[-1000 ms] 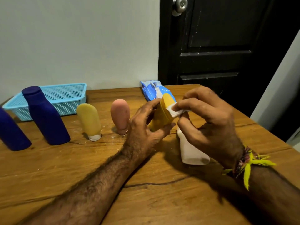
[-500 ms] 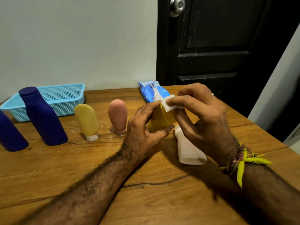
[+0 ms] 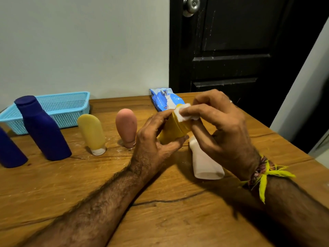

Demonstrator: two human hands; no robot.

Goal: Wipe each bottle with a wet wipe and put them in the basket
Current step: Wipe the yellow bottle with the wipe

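Observation:
My left hand [image 3: 153, 139] grips a yellow bottle [image 3: 173, 129] above the wooden table, tilted with its top toward the right. My right hand [image 3: 220, 127] pinches a white wet wipe [image 3: 183, 114] against the bottle's upper end. A white bottle [image 3: 204, 163] lies on the table under my right hand. Standing to the left are a pink tube [image 3: 126, 127], a pale yellow tube [image 3: 92, 132], a dark blue bottle [image 3: 42, 129] and a second blue bottle [image 3: 8, 152] at the frame's edge. The light blue basket [image 3: 67, 106] sits at the back left with nothing visible inside.
A blue wet-wipe pack [image 3: 163, 99] lies at the table's back edge behind my hands. A black door [image 3: 240, 50] stands behind the table on the right. The table's right edge [image 3: 293, 139] runs diagonally close to my right wrist.
My right hand has slid the wipe from the bottle's side up to its top end. My left hand keeps its hold on the yellow bottle, which stays in about the same place.

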